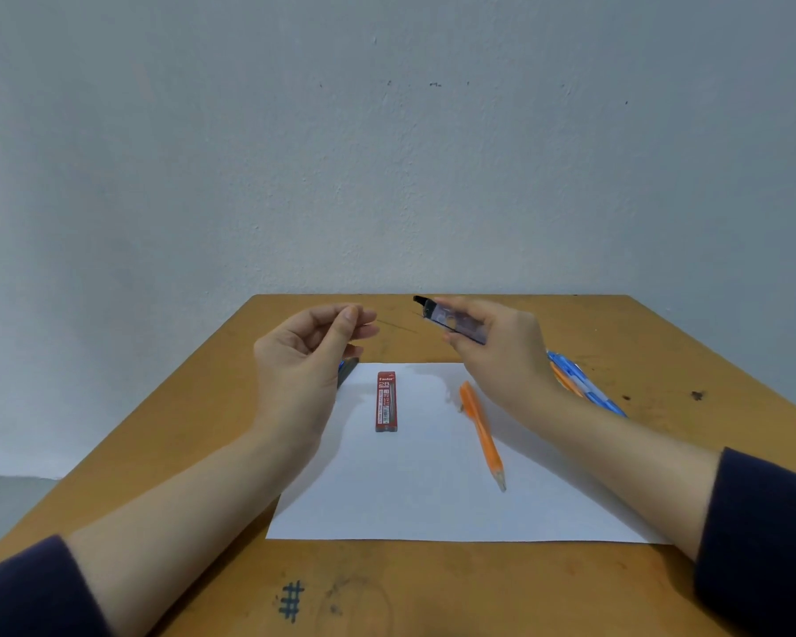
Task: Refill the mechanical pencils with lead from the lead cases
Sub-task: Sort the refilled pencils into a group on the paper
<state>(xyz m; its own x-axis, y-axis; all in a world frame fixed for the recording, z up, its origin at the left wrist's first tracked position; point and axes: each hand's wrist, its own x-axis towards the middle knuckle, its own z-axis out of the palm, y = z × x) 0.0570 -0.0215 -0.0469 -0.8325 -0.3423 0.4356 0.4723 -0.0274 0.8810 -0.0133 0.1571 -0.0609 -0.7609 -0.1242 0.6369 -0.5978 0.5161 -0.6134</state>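
Observation:
My left hand (311, 347) is raised over the table and pinches a thin lead stick (398, 327) that points right toward the other hand. My right hand (497, 349) grips a clear lead case (451, 320) with its black cap end open and aimed left. A red lead case (386, 401) lies flat on the white paper (433, 498). An orange mechanical pencil (482, 436) lies on the paper, tip toward me. More pencils, blue (584, 383) and orange, lie to the right, partly hidden by my right wrist.
The wooden table (203, 452) ends at a grey wall behind. A dark object (348, 370) shows just behind my left hand at the paper's left corner. A hash mark (291, 600) is drawn on the near table edge.

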